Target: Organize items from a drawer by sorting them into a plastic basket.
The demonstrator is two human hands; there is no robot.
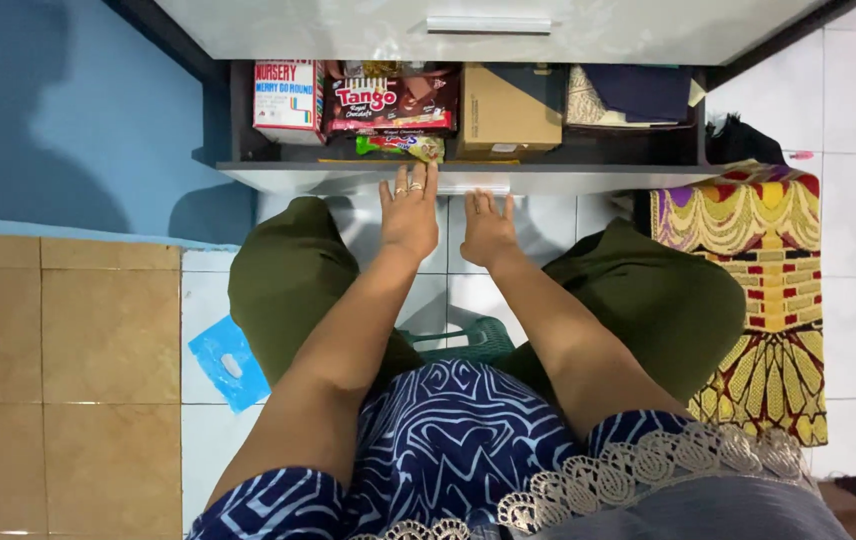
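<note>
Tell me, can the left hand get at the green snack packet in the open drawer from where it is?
Probably yes. The left hand rests on the drawer front, fingers up at its edge, and the green snack packet lies just behind that edge, uncovered, with nothing between them.

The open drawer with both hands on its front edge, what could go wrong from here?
1. Both hands, left hand and right hand, rest on the drawer front; fingers curled over the edge could get pinched if it slides shut.
2. The green snack packet lies at the front edge and might catch or get crushed.
3. The upper drawer juts out overhead, so leaning in could mean a bump.
</note>
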